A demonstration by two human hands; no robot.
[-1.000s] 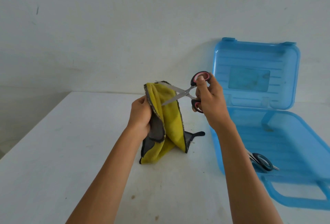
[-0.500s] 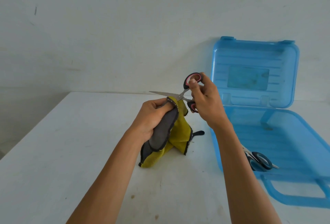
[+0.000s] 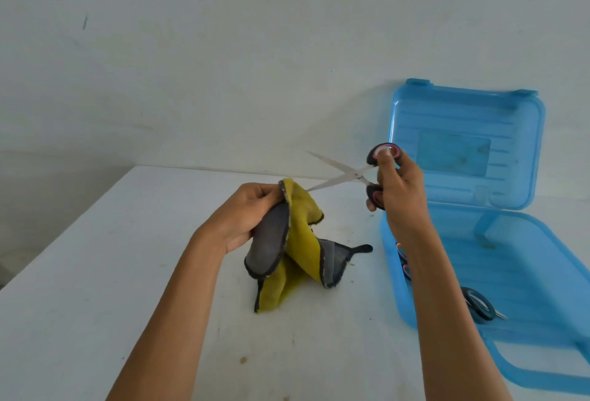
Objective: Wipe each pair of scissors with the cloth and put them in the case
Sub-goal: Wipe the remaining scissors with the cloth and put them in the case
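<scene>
Head view: white surface [image 3: 95,273] nearest; blue case [image 3: 526,266] open at right, dark-handled scissors [image 3: 479,305] lying inside near its front; left hand [image 3: 252,215] grips yellow-grey cloth [image 3: 300,241], fingers curled round its top, lower end on surface; right hand [image 3: 399,196] holds pink-black scissors [image 3: 348,175] by the handles, blades spread, lower tip at cloth's top edge; case lid [image 3: 463,145] upright behind

table [image 3: 79,289]: white | brown stain [image 3: 243,359] near front | wall [image 3: 223,49]: pale

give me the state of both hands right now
Left hand: closed, gripping the cloth.
Right hand: closed, holding the pink-handled scissors, blades open.
</scene>
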